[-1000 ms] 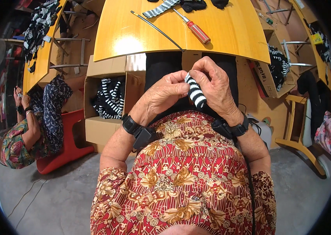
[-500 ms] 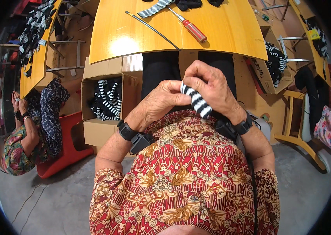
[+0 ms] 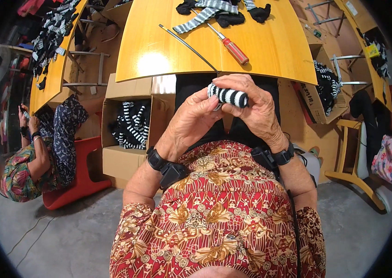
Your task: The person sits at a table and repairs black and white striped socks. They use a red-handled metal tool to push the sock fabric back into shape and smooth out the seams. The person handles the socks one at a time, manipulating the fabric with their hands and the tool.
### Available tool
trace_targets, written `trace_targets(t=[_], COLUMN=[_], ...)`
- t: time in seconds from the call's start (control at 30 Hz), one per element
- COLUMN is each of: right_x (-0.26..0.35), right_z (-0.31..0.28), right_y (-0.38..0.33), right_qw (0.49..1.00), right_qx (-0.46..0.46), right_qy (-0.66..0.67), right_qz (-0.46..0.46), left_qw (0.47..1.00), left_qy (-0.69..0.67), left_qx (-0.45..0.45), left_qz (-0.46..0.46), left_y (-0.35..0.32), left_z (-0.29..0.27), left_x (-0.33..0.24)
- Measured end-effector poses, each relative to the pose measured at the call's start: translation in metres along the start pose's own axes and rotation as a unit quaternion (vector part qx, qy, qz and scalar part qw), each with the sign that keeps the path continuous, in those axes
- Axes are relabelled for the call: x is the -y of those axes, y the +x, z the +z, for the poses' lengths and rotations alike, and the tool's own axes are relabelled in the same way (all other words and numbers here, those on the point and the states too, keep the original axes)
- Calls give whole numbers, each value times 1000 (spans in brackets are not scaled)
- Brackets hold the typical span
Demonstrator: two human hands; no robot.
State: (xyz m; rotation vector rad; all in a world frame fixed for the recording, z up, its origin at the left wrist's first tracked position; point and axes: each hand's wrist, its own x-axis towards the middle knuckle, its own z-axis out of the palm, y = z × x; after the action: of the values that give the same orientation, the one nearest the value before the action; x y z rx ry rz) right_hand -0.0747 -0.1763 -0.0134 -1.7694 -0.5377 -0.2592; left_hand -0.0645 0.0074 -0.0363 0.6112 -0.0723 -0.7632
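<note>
A black-and-white striped knit sock, bunched into a short tube, is held between both hands in front of my lap, just below the table's near edge. My left hand pinches its left end, thumb on top. My right hand curls around the right end, with fingers over the top and thumb underneath. The rounded end of the tube points right. On the table above lie a red-handled screwdriver, a thin dark rod, and grey-and-white striped knit pieces with black parts.
An open cardboard box with striped knitwear stands left of my legs; another box stands at the right. A co-worker sits by a red chair at the left. Another person is at the right edge, near a wooden chair.
The sock has turned from slanting down to nearly level, its end now pointing right. My right hand has shifted around its right end. The view has tilted, showing more of the tabletop.
</note>
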Motion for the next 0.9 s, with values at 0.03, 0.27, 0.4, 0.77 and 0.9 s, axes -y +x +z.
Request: trace_targets(t=[0.03, 0.27, 0.4, 0.77, 0.9], right_x=[2, 8, 0, -7, -8], right_z=[0, 3, -13, -11, -14], right_y=[0, 5, 7, 14, 14], right_qw=[998, 999, 976, 899, 913], right_qx=[-17, 8, 43, 133, 161], right_qy=[35, -40, 97, 262, 193], right_qz=[57, -13, 191, 325, 321], left_qw=[999, 983, 987, 987, 991], left_qy=[30, 115, 115, 147, 126], left_qx=[-8, -68, -75, -56, -52], left_qz=[25, 124, 88, 15, -1], left_y=[-2, 3, 1, -5, -7], left_z=[2, -2, -2, -8, -6], left_x=[2, 0, -7, -1, -3])
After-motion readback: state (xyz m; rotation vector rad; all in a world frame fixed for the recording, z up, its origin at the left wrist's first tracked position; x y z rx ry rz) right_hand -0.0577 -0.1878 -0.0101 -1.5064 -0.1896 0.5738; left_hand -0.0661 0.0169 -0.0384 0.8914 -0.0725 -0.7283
